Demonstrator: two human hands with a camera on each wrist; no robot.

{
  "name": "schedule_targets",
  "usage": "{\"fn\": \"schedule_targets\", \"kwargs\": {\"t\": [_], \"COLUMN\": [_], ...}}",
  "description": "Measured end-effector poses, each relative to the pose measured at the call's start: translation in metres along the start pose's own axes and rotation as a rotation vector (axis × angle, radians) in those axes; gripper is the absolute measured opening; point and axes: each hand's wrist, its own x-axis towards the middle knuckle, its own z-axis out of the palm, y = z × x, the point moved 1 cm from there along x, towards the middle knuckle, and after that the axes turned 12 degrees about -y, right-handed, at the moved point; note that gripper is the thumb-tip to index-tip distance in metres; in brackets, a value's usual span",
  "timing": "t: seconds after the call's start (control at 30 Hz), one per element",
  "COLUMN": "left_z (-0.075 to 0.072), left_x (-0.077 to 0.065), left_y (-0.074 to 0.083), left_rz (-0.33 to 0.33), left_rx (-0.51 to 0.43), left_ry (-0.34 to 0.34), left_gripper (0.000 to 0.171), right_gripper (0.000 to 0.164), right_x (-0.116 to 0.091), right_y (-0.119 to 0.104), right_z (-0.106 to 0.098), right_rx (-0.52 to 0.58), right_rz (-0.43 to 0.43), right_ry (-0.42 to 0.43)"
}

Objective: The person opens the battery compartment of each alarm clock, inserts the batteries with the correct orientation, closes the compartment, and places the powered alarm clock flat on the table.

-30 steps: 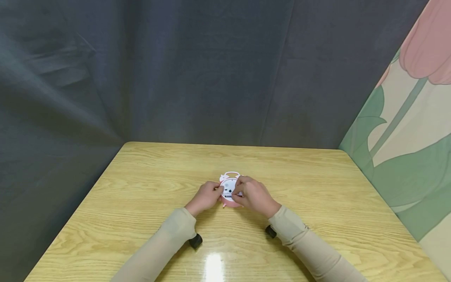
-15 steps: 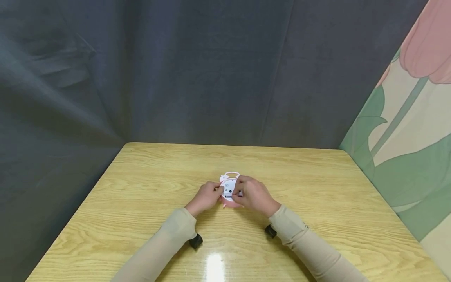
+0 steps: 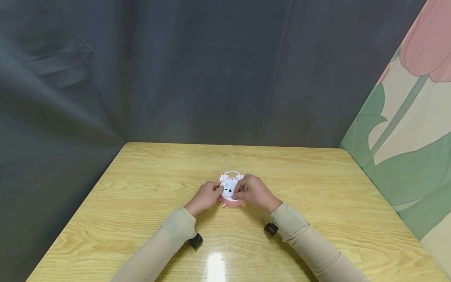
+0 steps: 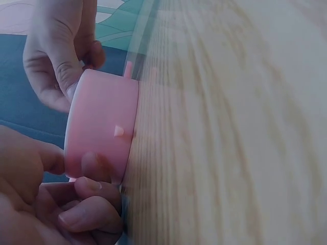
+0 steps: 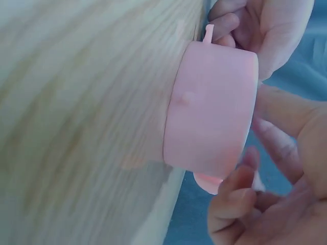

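A pink twin-bell alarm clock (image 3: pixel 228 184) lies on the table with its white back facing up, its handle and bells toward the far side. My left hand (image 3: pixel 207 196) grips the clock's left side, thumb at the back's rim and fingers bent against the pink casing, as the left wrist view shows. Over the right part of the back, my right hand (image 3: pixel 258 192) presses with thumb and a finger near a thin dark line. In the right wrist view its thumb (image 5: pixel 286 109) meets the back's edge, and the other fingers curl beside the pink casing (image 5: pixel 214 102).
The wooden table (image 3: pixel 158 168) stretches around the clock. A dark curtain (image 3: pixel 211 78) hangs behind and to the left. At the right is a cloth with a tulip pattern (image 3: pixel 405 156). A black wrist camera (image 3: pixel 195 241) sits under the left sleeve.
My right hand has shifted slightly right and uncovered more of the clock's back. The dark strip low on the back now shows as a thin line. The left hand has stayed put.
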Motion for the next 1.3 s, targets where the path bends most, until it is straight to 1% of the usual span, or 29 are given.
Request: {"fn": "schedule_targets", "kwargs": {"t": [0.03,0.07,0.13,0.2,0.23,0.3,0.4,0.5,0.7,0.87,1.03,1.17,1.3], "left_z": [0.0,0.0,0.0,0.0,0.0,0.0,0.0,0.001,0.0,-0.001,-0.001,0.0,0.0], "left_x": [0.0,0.0,-0.001,-0.002,-0.002,-0.003,-0.005,-0.006,-0.008,-0.009,-0.008,-0.008,-0.009], "left_y": [0.0,0.0,0.0,0.0,0.0,0.001,0.001,0.001,0.004,0.005,0.004,0.005,0.006], "left_rz": [-0.003,-0.004,-0.01,-0.018,-0.026,-0.032,-0.041,-0.042,-0.047,-0.047,-0.037,-0.035,-0.042], "left_rx": [-0.006,-0.011,-0.017,-0.029,-0.042,-0.072,-0.121,-0.137,-0.127,-0.132,-0.137,-0.124,-0.101], "left_ry": [-0.002,-0.004,-0.009,-0.03,-0.048,-0.084,-0.129,-0.132,-0.127,-0.133,-0.129,-0.122,-0.11], "left_gripper": [0.026,0.026,0.026,0.027,0.027,0.026,0.026,0.025,0.025,0.025,0.026,0.025,0.029], "right_gripper": [0.019,0.029,0.055,0.079,0.087,0.094,0.093,0.09,0.082,0.079,0.078,0.077,0.077], "right_x": [0.0,0.001,0.002,0.003,0.003,0.003,0.002,0.003,0.003,0.003,0.003,0.003,0.003], "right_y": [0.0,0.001,0.002,0.003,0.004,0.005,0.007,0.01,0.012,0.009,0.008,0.009,0.011], "right_z": [0.0,0.0,0.0,-0.001,-0.001,-0.002,-0.002,-0.002,-0.005,-0.006,-0.005,-0.004,-0.002], "right_rx": [0.012,0.02,0.051,0.083,0.102,0.142,0.206,0.279,0.392,0.413,0.403,0.408,0.418], "right_rz": [0.034,0.074,0.169,0.261,0.299,0.35,0.383,0.378,0.377,0.396,0.4,0.394,0.393], "right_ry": [-0.001,-0.003,-0.009,-0.017,-0.026,-0.049,-0.085,-0.11,-0.145,-0.149,-0.148,-0.145,-0.138]}}
